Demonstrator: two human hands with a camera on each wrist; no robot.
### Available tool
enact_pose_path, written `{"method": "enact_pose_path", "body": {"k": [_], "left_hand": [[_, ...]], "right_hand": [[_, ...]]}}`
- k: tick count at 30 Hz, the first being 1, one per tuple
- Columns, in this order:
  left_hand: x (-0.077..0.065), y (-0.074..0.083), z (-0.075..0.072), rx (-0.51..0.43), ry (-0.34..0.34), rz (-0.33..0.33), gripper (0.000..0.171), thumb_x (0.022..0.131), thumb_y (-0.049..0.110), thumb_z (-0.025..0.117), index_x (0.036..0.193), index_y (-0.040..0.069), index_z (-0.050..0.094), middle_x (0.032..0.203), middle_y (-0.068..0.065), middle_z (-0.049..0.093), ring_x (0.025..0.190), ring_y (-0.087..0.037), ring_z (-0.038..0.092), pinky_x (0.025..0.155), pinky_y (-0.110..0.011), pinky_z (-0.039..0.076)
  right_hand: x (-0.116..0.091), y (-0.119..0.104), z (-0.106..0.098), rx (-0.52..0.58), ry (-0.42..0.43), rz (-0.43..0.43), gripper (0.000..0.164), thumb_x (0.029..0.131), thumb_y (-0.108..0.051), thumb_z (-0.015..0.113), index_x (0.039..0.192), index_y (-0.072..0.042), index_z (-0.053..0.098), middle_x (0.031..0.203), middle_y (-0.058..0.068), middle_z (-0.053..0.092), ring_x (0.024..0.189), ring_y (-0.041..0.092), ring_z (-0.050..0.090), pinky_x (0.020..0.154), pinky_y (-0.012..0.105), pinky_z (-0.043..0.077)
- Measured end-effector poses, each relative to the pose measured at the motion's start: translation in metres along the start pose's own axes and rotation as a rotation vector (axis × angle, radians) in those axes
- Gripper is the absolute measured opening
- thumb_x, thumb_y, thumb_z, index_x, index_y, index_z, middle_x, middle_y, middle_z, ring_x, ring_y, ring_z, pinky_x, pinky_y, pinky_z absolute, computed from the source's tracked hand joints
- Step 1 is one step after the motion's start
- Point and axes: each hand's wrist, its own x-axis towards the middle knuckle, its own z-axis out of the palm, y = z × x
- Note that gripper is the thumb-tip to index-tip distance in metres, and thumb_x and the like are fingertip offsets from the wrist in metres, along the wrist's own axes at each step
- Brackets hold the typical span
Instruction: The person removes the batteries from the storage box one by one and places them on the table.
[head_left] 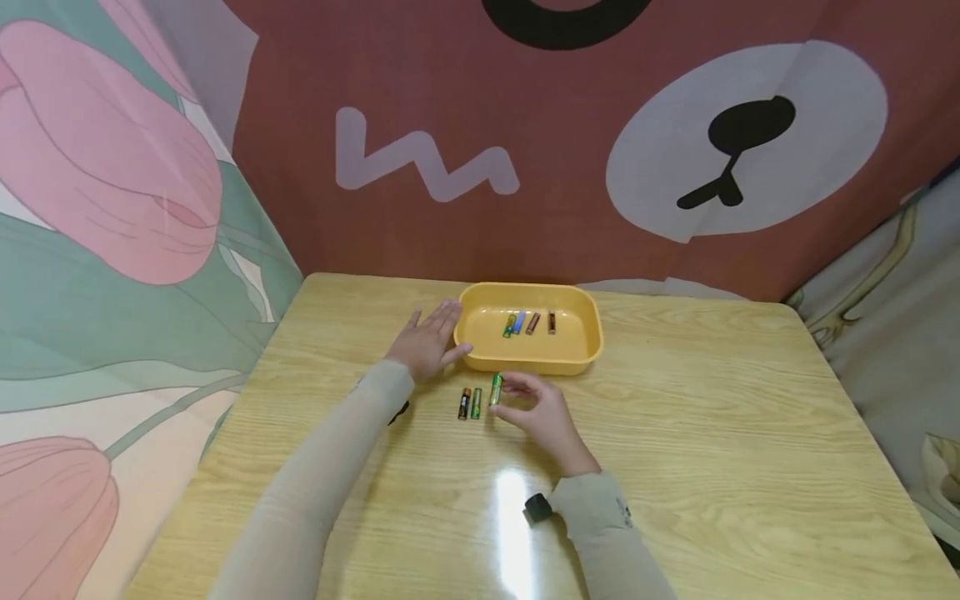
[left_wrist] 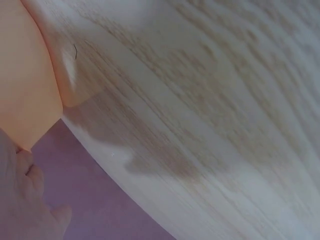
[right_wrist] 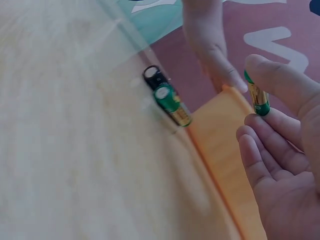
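Note:
My right hand (head_left: 546, 414) pinches a green battery (head_left: 497, 390) between thumb and fingertips, just in front of the yellow plastic basin (head_left: 525, 366). In the right wrist view that battery (right_wrist: 259, 96) has a gold band and stands between the thumb and a finger. My left hand (head_left: 429, 342) touches the basin's left side, its fingers extended and the thumb at the rim. On the table, left of the held battery, a black battery with an orange end (head_left: 464, 404) and another green battery (head_left: 476, 403) lie side by side.
Inside the basin are several batteries: a green one (head_left: 509, 325), a blue one (head_left: 519, 322) and two reddish-brown ones (head_left: 533, 323). The wooden table (head_left: 712, 433) ends at the back against a printed curtain (head_left: 420, 225). More printed cloth (head_left: 135, 350) hangs at the left.

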Motion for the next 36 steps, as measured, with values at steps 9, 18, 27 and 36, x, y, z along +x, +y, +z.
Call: {"method": "enact_pose_path", "body": {"k": [9, 18, 27, 36], "left_hand": [[0.003, 0.002, -0.001, -0.022, -0.008, 0.001, 0.09, 0.101, 0.072, 0.018, 0.164, 0.011, -0.001, 0.17, -0.004, -0.001, 0.156, -0.019, 0.0, 0.125, -0.052, 0.004], [0.004, -0.003, 0.002, -0.049, 0.02, 0.01, 0.089, 0.101, 0.071, 0.02, 0.164, 0.011, -0.001, 0.171, -0.005, 0.0, 0.156, -0.02, -0.001, 0.125, -0.052, 0.005], [0.001, -0.003, -0.002, -0.032, -0.001, 0.005, 0.088, 0.103, 0.069, 0.022, 0.164, 0.01, -0.001, 0.17, -0.006, -0.001, 0.156, -0.021, 0.0, 0.125, -0.052, 0.007], [0.0, -0.002, 0.0, -0.026, -0.004, 0.005, 0.087, 0.103, 0.068, 0.024, 0.164, 0.01, -0.001, 0.17, -0.006, 0.0, 0.156, -0.021, 0.0, 0.125, -0.052, 0.007]], "right_hand": [[0.003, 0.015, 0.005, 0.071, -0.04, 0.046, 0.052, 0.08, -0.006, 0.087, 0.127, 0.0, 0.067, 0.116, 0.015, 0.069, 0.108, 0.032, 0.065, 0.099, 0.036, 0.053], [0.008, 0.022, 0.008, 0.103, -0.031, 0.06, 0.051, 0.081, -0.004, 0.086, 0.127, 0.003, 0.066, 0.116, 0.018, 0.067, 0.109, 0.033, 0.064, 0.098, 0.036, 0.053], [0.01, 0.025, 0.013, 0.026, -0.017, 0.071, 0.052, 0.079, -0.005, 0.087, 0.127, 0.0, 0.068, 0.112, 0.011, 0.068, 0.101, 0.023, 0.065, 0.09, 0.027, 0.056], [0.008, 0.027, 0.015, -0.117, -0.036, 0.051, 0.053, 0.078, -0.011, 0.089, 0.126, -0.001, 0.069, 0.108, 0.005, 0.068, 0.093, 0.018, 0.065, 0.084, 0.028, 0.057]]}}
